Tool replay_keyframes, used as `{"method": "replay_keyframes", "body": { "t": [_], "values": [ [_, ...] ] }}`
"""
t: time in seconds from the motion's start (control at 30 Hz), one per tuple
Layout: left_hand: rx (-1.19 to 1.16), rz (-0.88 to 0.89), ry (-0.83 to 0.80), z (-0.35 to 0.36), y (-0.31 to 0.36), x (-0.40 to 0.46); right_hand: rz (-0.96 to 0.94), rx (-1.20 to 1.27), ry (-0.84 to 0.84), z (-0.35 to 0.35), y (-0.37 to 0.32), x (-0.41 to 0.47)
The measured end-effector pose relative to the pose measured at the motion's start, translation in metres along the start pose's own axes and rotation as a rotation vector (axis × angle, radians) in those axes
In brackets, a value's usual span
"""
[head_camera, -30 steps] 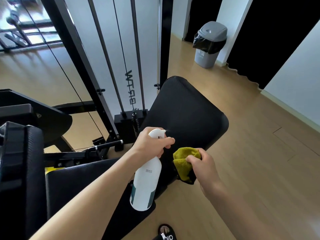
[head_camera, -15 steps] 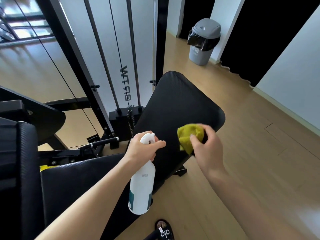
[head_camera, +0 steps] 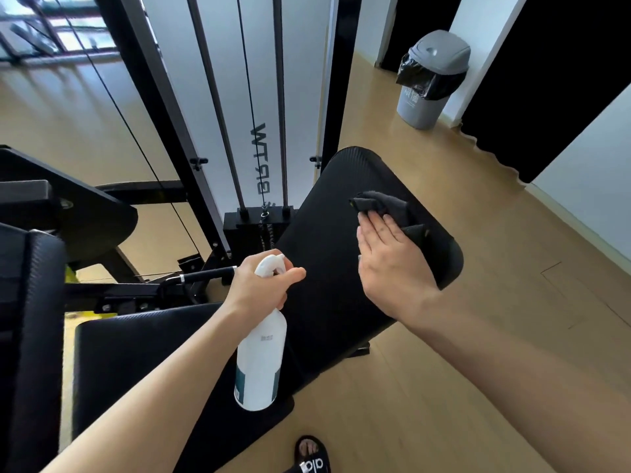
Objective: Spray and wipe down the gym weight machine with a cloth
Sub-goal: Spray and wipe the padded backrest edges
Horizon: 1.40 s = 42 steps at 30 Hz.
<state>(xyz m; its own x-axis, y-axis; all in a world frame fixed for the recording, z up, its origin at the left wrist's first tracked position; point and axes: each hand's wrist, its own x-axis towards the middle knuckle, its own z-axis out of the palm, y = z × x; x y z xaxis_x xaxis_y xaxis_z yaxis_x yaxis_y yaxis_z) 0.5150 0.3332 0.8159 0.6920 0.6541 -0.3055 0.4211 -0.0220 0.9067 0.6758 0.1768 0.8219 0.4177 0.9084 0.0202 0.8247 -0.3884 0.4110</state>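
wiping step: my right hand [head_camera: 392, 268] presses the cloth [head_camera: 386, 208] flat on the back pad [head_camera: 334, 268], left hand [head_camera: 263, 288] grips the spray bottle [head_camera: 259, 363]; next, sweep across the pad.

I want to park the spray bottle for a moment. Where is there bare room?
The seat pad lies bare between the spray bottle in the left hand and the dark upright pad. The back pad is tilted, and the right hand presses the cloth there. Open floor lies right of the bench.
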Motion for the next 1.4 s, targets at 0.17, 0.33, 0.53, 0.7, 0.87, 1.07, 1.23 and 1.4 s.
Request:
{"method": "replay_keyframes", "body": {
  "t": [0.17,0.33,0.53,0.7,0.87,1.07,1.23,1.4],
  "values": [
    [-0.025,-0.028,0.022,0.012,-0.002,0.007,-0.222,0.009,-0.064,0.015,-0.013,0.002],
    [-0.035,-0.041,0.002,0.014,-0.005,0.011,-0.338,-0.019,-0.168,0.012,-0.013,0.033],
    [-0.048,-0.033,-0.037,-0.003,-0.005,0.012,-0.279,-0.274,-0.227,0.001,0.006,0.074],
    [-0.054,-0.044,-0.042,-0.026,-0.009,0.017,-0.158,-0.312,-0.244,-0.007,0.001,0.12],
    [-0.043,-0.049,-0.039,-0.03,-0.015,0.019,-0.095,-0.283,-0.253,-0.005,-0.01,0.105],
    [-0.041,-0.031,-0.143,-0.003,0.008,0.02,-0.122,-0.147,-0.309,-0.005,-0.014,-0.003],
    [-0.074,-0.025,-0.142,0.002,0.028,0.023,-0.209,-0.183,-0.293,-0.008,0.003,-0.019],
    [-0.046,-0.002,-0.107,0.002,0.034,0.03,-0.178,-0.206,-0.166,-0.009,0.017,0.047]
  ]
}}
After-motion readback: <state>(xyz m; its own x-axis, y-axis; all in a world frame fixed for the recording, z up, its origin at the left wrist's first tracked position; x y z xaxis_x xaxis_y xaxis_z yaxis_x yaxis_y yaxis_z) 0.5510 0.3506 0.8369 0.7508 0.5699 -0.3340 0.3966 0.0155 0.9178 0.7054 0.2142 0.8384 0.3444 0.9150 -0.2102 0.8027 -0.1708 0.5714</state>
